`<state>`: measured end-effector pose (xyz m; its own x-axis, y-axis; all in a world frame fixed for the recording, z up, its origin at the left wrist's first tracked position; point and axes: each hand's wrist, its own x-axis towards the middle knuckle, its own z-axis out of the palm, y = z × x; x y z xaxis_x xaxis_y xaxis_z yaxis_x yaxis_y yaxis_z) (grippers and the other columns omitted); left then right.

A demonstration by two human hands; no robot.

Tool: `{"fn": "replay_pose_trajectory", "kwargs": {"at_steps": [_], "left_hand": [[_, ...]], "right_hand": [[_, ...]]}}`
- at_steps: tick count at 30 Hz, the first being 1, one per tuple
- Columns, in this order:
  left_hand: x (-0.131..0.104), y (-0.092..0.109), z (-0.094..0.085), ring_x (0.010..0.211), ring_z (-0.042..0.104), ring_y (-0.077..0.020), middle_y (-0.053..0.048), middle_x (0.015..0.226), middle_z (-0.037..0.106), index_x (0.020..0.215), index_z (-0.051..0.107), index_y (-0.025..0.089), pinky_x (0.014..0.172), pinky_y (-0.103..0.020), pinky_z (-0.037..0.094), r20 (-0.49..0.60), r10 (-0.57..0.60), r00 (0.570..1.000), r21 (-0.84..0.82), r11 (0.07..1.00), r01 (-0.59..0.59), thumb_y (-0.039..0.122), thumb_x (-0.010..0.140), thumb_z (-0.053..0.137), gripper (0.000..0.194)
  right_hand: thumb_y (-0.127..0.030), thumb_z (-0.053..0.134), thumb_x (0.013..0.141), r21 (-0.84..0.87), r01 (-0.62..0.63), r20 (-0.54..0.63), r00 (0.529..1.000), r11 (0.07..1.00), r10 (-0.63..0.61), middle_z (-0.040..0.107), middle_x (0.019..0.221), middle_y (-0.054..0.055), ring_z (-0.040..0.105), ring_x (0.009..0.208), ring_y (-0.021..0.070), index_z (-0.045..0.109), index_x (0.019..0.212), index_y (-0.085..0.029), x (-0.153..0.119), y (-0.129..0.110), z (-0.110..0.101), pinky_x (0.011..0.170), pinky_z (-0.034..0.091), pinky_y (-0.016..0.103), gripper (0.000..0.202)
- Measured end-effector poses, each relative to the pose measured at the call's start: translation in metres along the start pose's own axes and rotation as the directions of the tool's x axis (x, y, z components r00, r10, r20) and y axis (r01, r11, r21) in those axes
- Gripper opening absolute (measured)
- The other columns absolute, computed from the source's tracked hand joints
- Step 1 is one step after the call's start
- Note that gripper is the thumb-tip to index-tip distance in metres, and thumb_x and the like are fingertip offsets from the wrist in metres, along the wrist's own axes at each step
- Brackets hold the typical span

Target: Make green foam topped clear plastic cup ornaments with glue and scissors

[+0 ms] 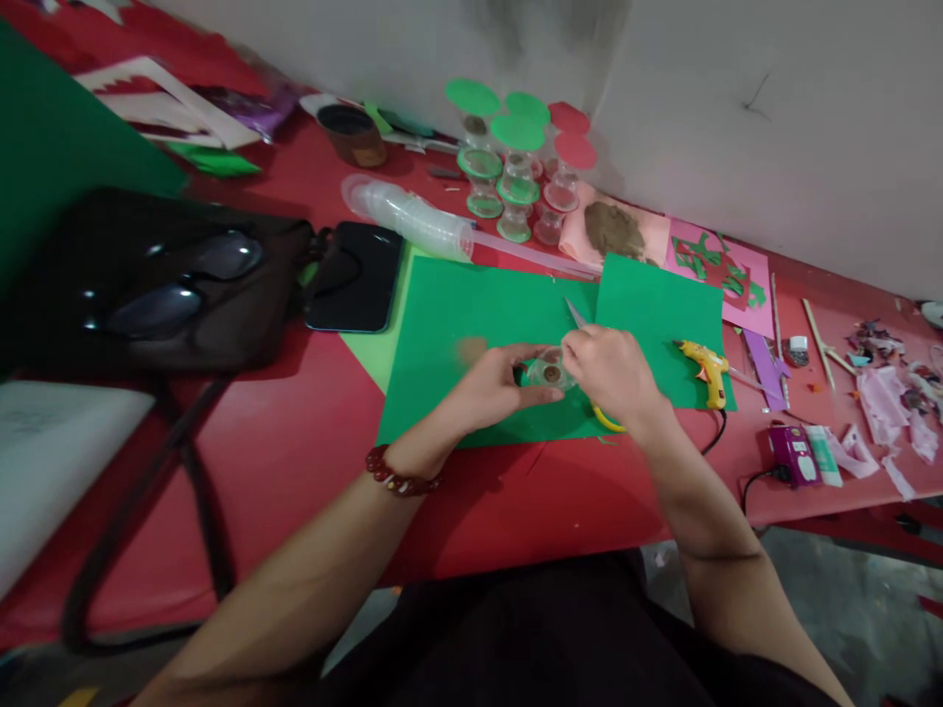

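Observation:
My left hand [497, 388] is wrapped round a small clear plastic cup [547, 371], with brown material visible at its bottom. At the cup's right rim, the fingers of my right hand [608, 368] are closed, and what they hold, if anything, is hidden. A pair of scissors [575, 312] shows partly past my right hand: the blade beyond the knuckles, a yellow handle below the wrist. I cannot tell whether that hand touches them. Under both hands lies a green sheet [434, 324]. A yellow hot glue gun [705, 371] rests to the right on another green sheet [655, 295].
Stacked clear cups [419, 218] lie behind the sheet. Joined cups with green and red discs [516, 133] stand by the wall, near a brown sand pile [613, 228]. A phone [356, 277] and black bag [147, 285] sit left. A purple box [794, 455] and paper scraps [884, 398] lie right.

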<state>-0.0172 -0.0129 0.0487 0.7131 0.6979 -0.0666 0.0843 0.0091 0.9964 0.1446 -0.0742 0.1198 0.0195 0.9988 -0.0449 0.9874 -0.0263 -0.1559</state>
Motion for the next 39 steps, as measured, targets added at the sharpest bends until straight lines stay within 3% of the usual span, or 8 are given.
{"fn": "replay_pose_trajectory", "kwargs": {"at_steps": [5, 11, 17, 23, 29, 33, 37, 39], "left_hand": [[0.000, 0.002, -0.001, 0.103, 0.072, -0.0296, -0.009, 0.116, 0.082, 0.118, 0.079, 0.017, 0.093, -0.040, 0.056, 0.016, -0.045, 0.999, 0.059, 0.997, 0.044, 0.047, 0.064, 0.086, 0.062], [0.001, -0.001, -0.001, 0.106, 0.073, -0.0289, -0.007, 0.116, 0.082, 0.120, 0.079, 0.021, 0.098, -0.041, 0.056, 0.024, -0.018, 1.000, 0.073, 0.997, 0.016, 0.046, 0.066, 0.084, 0.059], [0.001, 0.000, -0.001, 0.105, 0.073, -0.0279, -0.005, 0.115, 0.082, 0.115, 0.081, 0.023, 0.098, -0.040, 0.056, 0.005, 0.003, 1.000, 0.093, 0.996, -0.004, 0.044, 0.067, 0.084, 0.052], [0.000, -0.003, -0.002, 0.093, 0.071, -0.0241, -0.006, 0.115, 0.082, 0.114, 0.081, 0.024, 0.086, -0.037, 0.058, -0.069, 0.011, 0.998, 0.174, 0.985, 0.001, 0.042, 0.068, 0.085, 0.050], [0.000, -0.001, 0.000, 0.085, 0.068, -0.0210, -0.005, 0.110, 0.082, 0.114, 0.079, 0.022, 0.080, -0.034, 0.056, -0.156, 0.025, 0.987, 0.181, 0.983, 0.003, 0.040, 0.070, 0.085, 0.048], [0.000, 0.001, 0.001, 0.080, 0.067, -0.0198, -0.004, 0.103, 0.082, 0.110, 0.078, 0.020, 0.075, -0.033, 0.054, -0.195, 0.013, 0.981, 0.190, 0.981, 0.024, 0.043, 0.071, 0.084, 0.045], [0.000, 0.000, 0.002, 0.083, 0.068, -0.0205, -0.006, 0.107, 0.081, 0.114, 0.077, 0.019, 0.078, -0.034, 0.054, -0.204, 0.019, 0.979, 0.211, 0.977, 0.025, 0.042, 0.072, 0.084, 0.049], [0.000, -0.001, 0.002, 0.086, 0.069, -0.0213, -0.008, 0.107, 0.081, 0.116, 0.075, 0.018, 0.082, -0.035, 0.055, -0.201, 0.017, 0.980, 0.218, 0.976, 0.028, 0.043, 0.072, 0.083, 0.051]], "right_hand": [[-0.010, 0.062, 0.086, 0.327, -0.084, -0.094, 0.988, 0.941, 0.121, 0.078, 0.080, 0.004, 0.070, 0.076, 0.0177, 0.076, 0.078, -0.019, 0.000, 0.015, 0.015, 0.072, 0.046, 0.028, 0.018], [-0.021, 0.063, 0.086, 0.722, -0.182, -0.048, 0.949, 0.667, 0.312, 0.074, 0.071, 0.001, 0.070, 0.068, 0.0173, 0.075, 0.076, -0.021, -0.002, 0.024, 0.037, 0.068, 0.050, 0.029, 0.016], [-0.034, 0.067, 0.083, 0.869, -0.150, -0.078, 0.900, 0.472, 0.430, 0.072, 0.067, 0.000, 0.066, 0.063, 0.0159, 0.076, 0.080, -0.021, -0.007, 0.023, 0.056, 0.066, 0.052, 0.030, 0.016], [-0.040, 0.068, 0.081, 0.977, -0.090, -0.037, 0.822, 0.194, 0.569, 0.074, 0.076, 0.002, 0.071, 0.071, 0.0177, 0.073, 0.084, -0.021, -0.007, 0.019, 0.066, 0.070, 0.059, 0.032, 0.020], [-0.041, 0.064, 0.084, 0.975, -0.005, -0.124, 0.818, 0.222, 0.562, 0.070, 0.073, 0.000, 0.069, 0.068, 0.0155, 0.066, 0.084, -0.023, -0.010, 0.016, 0.064, 0.067, 0.057, 0.030, 0.018], [-0.036, 0.052, 0.091, 0.960, 0.021, -0.190, 0.781, 0.278, 0.595, 0.063, 0.069, -0.002, 0.062, 0.064, 0.0130, 0.056, 0.078, -0.024, -0.016, 0.019, 0.062, 0.059, 0.048, 0.025, 0.017], [-0.039, 0.060, 0.092, 0.894, -0.033, -0.214, 0.844, 0.447, 0.491, 0.063, 0.067, -0.003, 0.060, 0.061, 0.0133, 0.059, 0.078, -0.024, -0.011, 0.025, 0.060, 0.061, 0.048, 0.026, 0.020], [-0.036, 0.063, 0.092, 0.852, -0.019, -0.234, 0.880, 0.523, 0.413, 0.071, 0.079, 0.000, 0.067, 0.072, 0.0153, 0.064, 0.084, -0.024, -0.005, 0.026, 0.060, 0.069, 0.052, 0.028, 0.014]]}}
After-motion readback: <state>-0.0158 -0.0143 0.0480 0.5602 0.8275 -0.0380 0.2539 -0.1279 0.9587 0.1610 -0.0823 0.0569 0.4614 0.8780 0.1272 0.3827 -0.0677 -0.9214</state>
